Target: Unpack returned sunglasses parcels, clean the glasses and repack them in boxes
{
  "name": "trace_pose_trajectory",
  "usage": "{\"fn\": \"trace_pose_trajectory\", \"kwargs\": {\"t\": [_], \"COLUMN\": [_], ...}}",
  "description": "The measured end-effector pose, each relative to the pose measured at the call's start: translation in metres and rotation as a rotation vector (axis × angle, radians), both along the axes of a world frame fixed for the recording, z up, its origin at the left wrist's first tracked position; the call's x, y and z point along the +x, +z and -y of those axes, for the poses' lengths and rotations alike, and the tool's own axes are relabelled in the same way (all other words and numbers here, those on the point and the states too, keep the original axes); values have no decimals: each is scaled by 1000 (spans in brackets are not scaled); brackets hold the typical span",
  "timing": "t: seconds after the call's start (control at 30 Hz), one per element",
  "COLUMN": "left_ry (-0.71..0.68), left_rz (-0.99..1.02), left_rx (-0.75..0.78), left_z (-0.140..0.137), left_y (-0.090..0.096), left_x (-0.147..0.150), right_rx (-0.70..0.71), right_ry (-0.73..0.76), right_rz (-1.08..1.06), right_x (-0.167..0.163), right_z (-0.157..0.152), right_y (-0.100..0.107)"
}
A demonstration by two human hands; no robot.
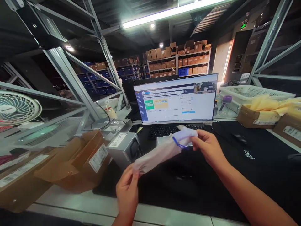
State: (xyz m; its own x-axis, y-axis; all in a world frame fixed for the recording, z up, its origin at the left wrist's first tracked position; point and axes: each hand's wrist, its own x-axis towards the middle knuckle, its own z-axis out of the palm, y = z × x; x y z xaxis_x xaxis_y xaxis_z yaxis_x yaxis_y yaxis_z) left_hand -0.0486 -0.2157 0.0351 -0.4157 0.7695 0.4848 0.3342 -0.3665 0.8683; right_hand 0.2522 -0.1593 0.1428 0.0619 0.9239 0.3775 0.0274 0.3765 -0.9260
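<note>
A long pale cloth-like pouch [157,156] with a blue drawstring is stretched slantwise between my hands, above the black desk mat [174,191]. My left hand [128,190] pinches its lower left end between thumb and fingers. At the upper right end, past the blue cord [179,143], my right hand [208,144] grips the whitish top of the pouch. What lies inside the pouch is hidden. Just behind my left hand stands a grey box [122,149] with a white label. The keyboard [162,130] is partly covered by the pouch.
A monitor [176,103] stands at the back of the desk. Open cardboard boxes [77,163] are at the left, with a fan [16,108] beyond. To the right are a mouse [238,138], a carton of yellow packets [256,116] and a white basket [256,92].
</note>
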Motion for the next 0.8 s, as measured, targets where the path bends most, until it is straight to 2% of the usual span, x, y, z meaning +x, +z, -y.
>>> {"fn": "trace_pose_trajectory", "kwargs": {"t": [0.07,0.17,0.27,0.33,0.4,0.53,0.6,0.7,0.8], "left_ry": [138,177,175,132,61,-131,-220,-292,-410], "left_rz": [-242,-600,-918,-1048,-1079,-911,-829,-768,-690], "left_rx": [74,80,-129,-265,-269,-12,64,126,148], "left_z": [7,14,15,14,13,13,7,-12,-37], "left_y": [-10,-24,-29,-23,-11,25,44,64,74], "left_x": [-11,-21,-21,-18,-13,5,20,45,66], "right_rx": [63,151,171,197,238,327,382,450,522], "right_ry": [-115,-220,-169,-123,-109,-116,-132,-174,-200], "right_rz": [-97,-212,-153,-36,100,309,362,407,457], "right_x": [11,23,22,13,3,-14,-22,-36,-45], "right_z": [-7,-14,-17,-14,-10,3,9,17,21], "right_y": [0,0,-3,-6,-9,-16,-18,-18,-13]}}
